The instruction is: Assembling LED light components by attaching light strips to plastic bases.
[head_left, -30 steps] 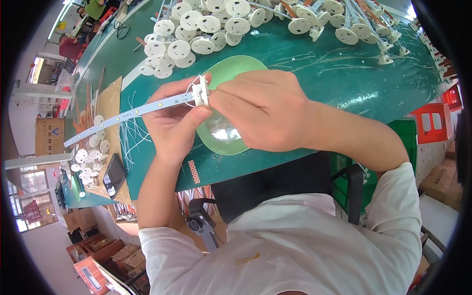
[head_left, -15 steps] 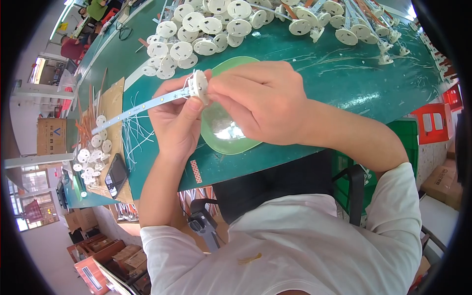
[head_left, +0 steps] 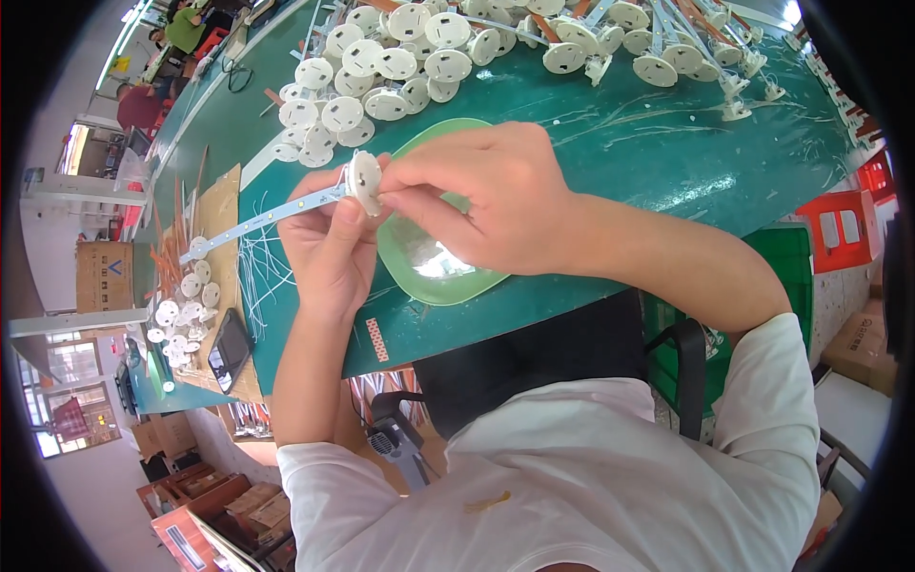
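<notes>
My left hand (head_left: 329,253) is closed round the end of a thin LED strip (head_left: 259,220), with the thumb against the white round end cap (head_left: 364,183) joined to it. The cap stands on edge, its flat slotted face turned toward my right. My right hand (head_left: 505,195) is closed in a pinch right beside that face; whatever is between its fingertips is too small or hidden to name. Below my hands lies a shallow green dish (head_left: 416,286) with a shiny bottom, partly covered by the right hand.
Many white round caps (head_left: 396,64) on strips are heaped at the far side of the green table (head_left: 610,153). On the left lie thin white wires (head_left: 262,262), a phone (head_left: 230,351) and more caps (head_left: 181,319). A small orange strip (head_left: 377,339) rests by the near edge.
Both hands have shifted slightly left and down in the picture with the LED strip. The cap's face has turned a little more into view. My grip looks the same.
</notes>
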`<action>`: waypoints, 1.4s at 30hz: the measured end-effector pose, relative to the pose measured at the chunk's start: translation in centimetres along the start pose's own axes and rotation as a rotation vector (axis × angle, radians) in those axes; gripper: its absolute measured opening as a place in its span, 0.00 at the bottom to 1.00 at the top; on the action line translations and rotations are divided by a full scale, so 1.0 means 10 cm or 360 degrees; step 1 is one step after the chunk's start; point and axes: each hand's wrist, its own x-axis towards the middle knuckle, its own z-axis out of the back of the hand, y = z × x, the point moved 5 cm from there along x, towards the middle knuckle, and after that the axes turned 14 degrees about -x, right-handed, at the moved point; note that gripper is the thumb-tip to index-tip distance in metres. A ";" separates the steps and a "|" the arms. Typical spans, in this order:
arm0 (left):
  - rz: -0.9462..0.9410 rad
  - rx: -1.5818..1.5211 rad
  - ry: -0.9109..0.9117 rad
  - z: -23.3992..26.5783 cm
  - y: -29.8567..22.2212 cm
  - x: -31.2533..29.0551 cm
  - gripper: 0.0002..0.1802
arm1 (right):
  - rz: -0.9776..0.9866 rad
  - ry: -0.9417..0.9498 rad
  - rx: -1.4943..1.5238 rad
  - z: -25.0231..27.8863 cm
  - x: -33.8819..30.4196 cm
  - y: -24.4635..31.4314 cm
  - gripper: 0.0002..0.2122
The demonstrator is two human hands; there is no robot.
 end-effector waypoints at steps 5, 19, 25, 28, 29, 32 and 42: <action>-0.0061 0.0065 0.0055 -0.02 -0.01 0.00 0.16 | 0.0012 0.0114 -0.0108 -0.01 0.03 0.05 0.06; -0.0007 0.1583 -0.0937 0.93 -2.37 -0.14 0.17 | -0.0248 0.0257 -0.0141 0.10 0.13 -0.13 0.13; 0.0473 0.2432 -0.1486 1.87 -3.90 -0.78 0.17 | 0.0018 0.0333 -0.0383 0.07 0.17 -0.15 0.07; 0.0775 0.3297 -0.1455 1.97 -3.99 -0.80 0.22 | 0.0069 0.0329 -0.0422 0.07 0.13 -0.16 0.05; 0.0753 0.3295 -0.1437 1.98 -3.98 -0.78 0.22 | 0.0036 0.0389 -0.0433 0.04 0.10 -0.17 0.06; 0.1048 0.3194 -0.1522 1.97 -3.74 -0.70 0.21 | -0.0001 0.0405 -0.0451 0.05 0.07 -0.20 0.05; 0.0177 0.3654 -0.0716 0.66 -2.17 0.40 0.24 | -0.0060 0.0495 -0.0570 0.09 0.13 -0.25 0.05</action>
